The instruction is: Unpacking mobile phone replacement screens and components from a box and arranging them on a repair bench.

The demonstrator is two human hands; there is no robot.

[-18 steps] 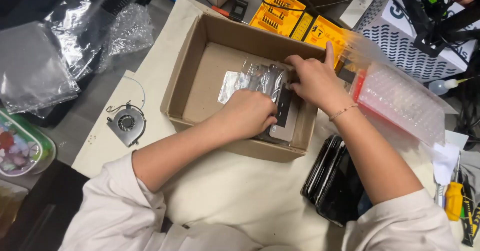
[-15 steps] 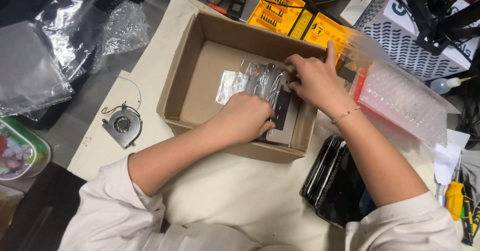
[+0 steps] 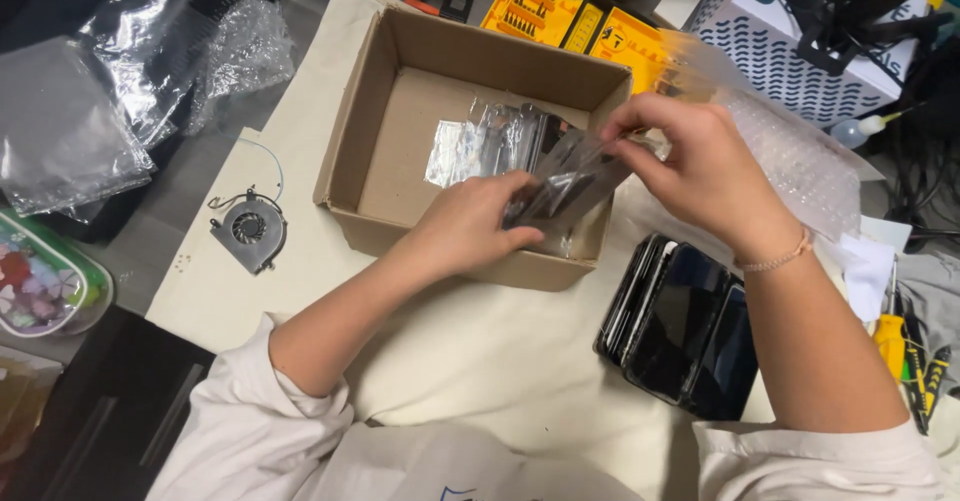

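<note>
While held: bagged part (image 3: 565,183) over cardboard box (image 3: 400,81)

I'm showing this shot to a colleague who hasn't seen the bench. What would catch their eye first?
First, the two hands at centre: the left hand and right hand together hold a dark flat part in a shiny clear bag over the open cardboard box. Next, the bright yellow tool case behind the box, and the stack of dark phones right of it.
</note>
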